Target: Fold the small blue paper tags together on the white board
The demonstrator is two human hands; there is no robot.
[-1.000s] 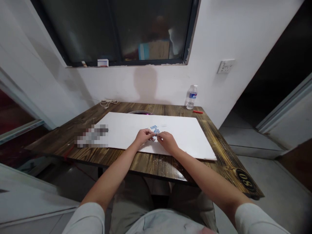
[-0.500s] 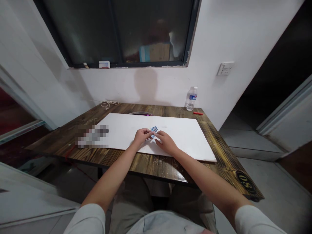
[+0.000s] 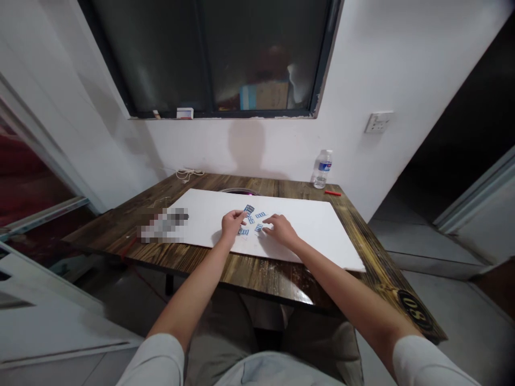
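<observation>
Several small blue-and-white cards (image 3: 260,215) lie scattered on a white board (image 3: 322,230) that covers most of a dark wooden table (image 3: 257,276). My left hand (image 3: 232,224) rests on the board with curled fingers, its tips at one card near the top of the cluster. My right hand (image 3: 281,230) lies beside it, fingers bent and pressing down on the cards at its left. Another card (image 3: 243,232) sits between the two hands.
A plastic water bottle (image 3: 323,169) and a red pen (image 3: 332,193) stand at the table's far right by the wall. A white cable (image 3: 189,173) lies at the far left corner. A blurred patch (image 3: 163,225) covers the board's left end. Doorway at the right.
My hands have drawn apart and lowered onto the board. The cards that were bunched between my fingers now lie spread out on the board. The view has tilted slightly.
</observation>
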